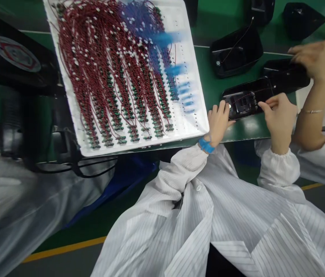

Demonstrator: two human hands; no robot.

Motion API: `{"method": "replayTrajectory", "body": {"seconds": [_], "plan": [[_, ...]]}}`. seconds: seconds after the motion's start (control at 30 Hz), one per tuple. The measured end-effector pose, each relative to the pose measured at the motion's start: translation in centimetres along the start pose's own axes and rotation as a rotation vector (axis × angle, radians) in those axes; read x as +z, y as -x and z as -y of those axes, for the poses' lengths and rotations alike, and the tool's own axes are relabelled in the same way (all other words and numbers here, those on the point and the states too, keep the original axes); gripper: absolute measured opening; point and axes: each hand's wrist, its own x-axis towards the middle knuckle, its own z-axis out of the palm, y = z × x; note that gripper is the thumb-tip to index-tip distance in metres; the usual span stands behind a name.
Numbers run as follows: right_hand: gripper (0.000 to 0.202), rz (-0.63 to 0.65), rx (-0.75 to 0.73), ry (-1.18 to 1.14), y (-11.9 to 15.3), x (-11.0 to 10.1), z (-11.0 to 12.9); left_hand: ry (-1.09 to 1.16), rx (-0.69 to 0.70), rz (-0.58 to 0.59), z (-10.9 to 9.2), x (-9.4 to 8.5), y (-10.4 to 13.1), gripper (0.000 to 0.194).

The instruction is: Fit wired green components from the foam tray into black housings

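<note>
A black plastic housing [241,104] lies open side up on the green bench, its moulded recess and a thin dark red wire showing inside. My left hand [218,122], with a blue wristband, grips its left end, fingertips over the rim and thumb along the near side. At the right of the recess, my right hand [280,115] has thumb and forefinger pinched together; what is between them is too small to make out. To the left stands a white foam tray [198,115] holding rows of small green circuit boards [133,132] with dark red wires [99,57].
Another person's hand [318,61], blurred, reaches over a black housing [287,75] at the right. Further black housings [237,52] stand behind. A black machine [18,65] with a round label is at the left. The bench's front edge [249,139] runs before me.
</note>
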Motion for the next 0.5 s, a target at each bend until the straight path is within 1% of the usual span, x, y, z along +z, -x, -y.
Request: {"method": "replayTrajectory", "body": {"seconds": [0.03, 0.1, 0.17, 0.23, 0.33, 0.5], "plan": [[0.034, -0.049, 0.026, -0.009, 1.2, -0.2, -0.4, -0.015, -0.008, 0.007, 0.0, -0.1, 0.1, 0.062], [0.036, -0.113, 0.063, -0.026, 3.5, 0.2, -0.8, -0.053, -0.030, 0.030, -0.1, -0.5, 0.2, 0.063], [0.039, -0.150, 0.086, -0.065, 5.3, 1.3, -0.7, -0.106, -0.046, 0.059, -0.3, -0.9, 0.3, 0.063], [0.041, -0.182, 0.082, -0.126, 6.5, 2.6, -0.3, -0.170, -0.057, 0.090, -0.5, -1.5, 0.3, 0.063], [0.043, -0.216, 0.048, -0.207, 6.7, 4.0, 0.2, -0.270, -0.072, 0.145, -1.1, -2.3, 0.1, 0.062], [0.043, -0.275, 0.052, -0.270, 4.9, 4.6, -0.3, -0.366, -0.103, 0.237, -1.8, -3.0, -0.1, 0.065]]}}
